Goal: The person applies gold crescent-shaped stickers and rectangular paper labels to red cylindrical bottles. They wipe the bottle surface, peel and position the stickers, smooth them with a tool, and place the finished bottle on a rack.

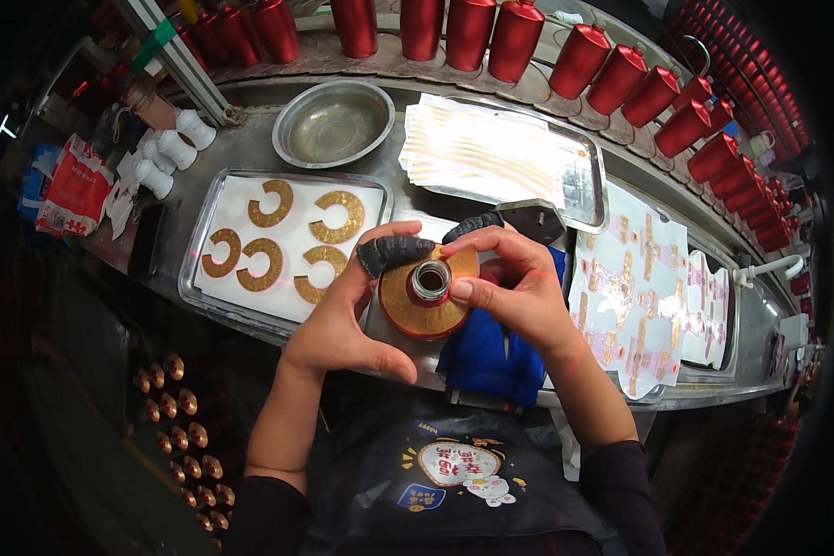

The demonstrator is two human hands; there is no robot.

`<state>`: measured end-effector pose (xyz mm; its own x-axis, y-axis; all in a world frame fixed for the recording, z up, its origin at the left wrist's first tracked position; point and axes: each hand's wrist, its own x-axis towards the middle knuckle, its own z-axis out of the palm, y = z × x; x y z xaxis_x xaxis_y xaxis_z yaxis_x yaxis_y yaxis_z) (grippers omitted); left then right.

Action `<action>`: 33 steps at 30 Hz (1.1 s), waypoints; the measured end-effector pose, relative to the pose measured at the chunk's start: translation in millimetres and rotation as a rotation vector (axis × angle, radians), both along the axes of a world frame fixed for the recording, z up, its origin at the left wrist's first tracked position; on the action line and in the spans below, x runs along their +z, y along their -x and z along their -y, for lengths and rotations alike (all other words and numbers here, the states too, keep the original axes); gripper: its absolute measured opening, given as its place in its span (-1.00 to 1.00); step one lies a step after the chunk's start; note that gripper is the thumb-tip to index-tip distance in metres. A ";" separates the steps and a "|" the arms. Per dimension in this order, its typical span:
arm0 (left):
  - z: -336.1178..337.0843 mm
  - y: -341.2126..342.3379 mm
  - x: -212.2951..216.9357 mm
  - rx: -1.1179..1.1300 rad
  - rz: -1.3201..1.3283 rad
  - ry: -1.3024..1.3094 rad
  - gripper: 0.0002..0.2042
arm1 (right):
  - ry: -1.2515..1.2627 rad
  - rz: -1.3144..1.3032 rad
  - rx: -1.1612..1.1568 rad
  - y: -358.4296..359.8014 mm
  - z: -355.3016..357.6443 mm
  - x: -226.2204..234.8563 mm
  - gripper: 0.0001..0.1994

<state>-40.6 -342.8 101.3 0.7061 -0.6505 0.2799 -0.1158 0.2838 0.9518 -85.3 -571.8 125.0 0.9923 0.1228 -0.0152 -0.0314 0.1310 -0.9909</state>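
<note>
Resting both hands around a red bottle (426,304) with a gold shoulder and an open threaded neck, this person's got it right in front of them at the bench edge. Left hand (338,320) is spread wide, thumb way off to the side, and a black-covered fingertip touches the shoulder behind the neck. Right hand (530,292) is half curled, thumb beside the neck, a bare fingertip on the far side of the shoulder; can't tell how firmly it's gripping. Left of the bottle there's a tray (191,269) of gold C-shaped pieces (277,264). A metal bowl (281,134) is beyond the bottle to the left, a stack of sheets (482,144) beyond it to the right, and some blue cloth-like stuff (496,357) sits just right of it.
</note>
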 end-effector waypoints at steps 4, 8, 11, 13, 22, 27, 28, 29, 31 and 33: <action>5.5 13.9 5.4 0.084 -0.229 -0.011 -0.18 | 0.092 0.033 0.012 0.2 2.3 4.0 -0.68; 10.8 16.2 3.7 0.154 -0.270 0.117 -0.44 | 0.020 -0.040 -0.010 5.3 -0.9 7.1 -0.58; 10.2 13.4 -3.1 0.174 -0.444 0.095 -0.40 | 0.197 0.064 -0.033 12.9 -7.9 8.0 -0.50; 9.7 13.0 -8.4 0.163 -0.374 0.093 -0.43 | 0.207 0.064 -0.056 16.2 -11.2 7.8 -0.45; 9.5 13.0 -5.3 0.116 -0.267 0.087 -0.50 | 0.072 -0.030 -0.006 16.6 -7.3 5.5 -0.31; 8.1 13.6 0.4 0.124 -0.240 0.032 -0.48 | 0.118 -0.034 -0.014 15.7 -8.4 4.3 -0.27; 7.4 14.2 0.7 0.141 -0.209 0.008 -0.48 | 0.097 -0.041 -0.020 16.2 -8.2 4.2 -0.27; 6.8 14.8 0.7 0.165 -0.179 -0.005 -0.48 | 0.075 -0.046 -0.027 17.0 -7.6 4.4 -0.26; 7.1 19.1 -0.2 0.250 -0.091 -0.009 -0.46 | 0.038 -0.077 -0.060 20.4 -6.7 3.9 -0.25; 12.1 29.1 -2.4 0.344 -0.039 0.044 -0.44 | -0.001 -0.107 -0.126 26.6 -7.1 1.9 -0.25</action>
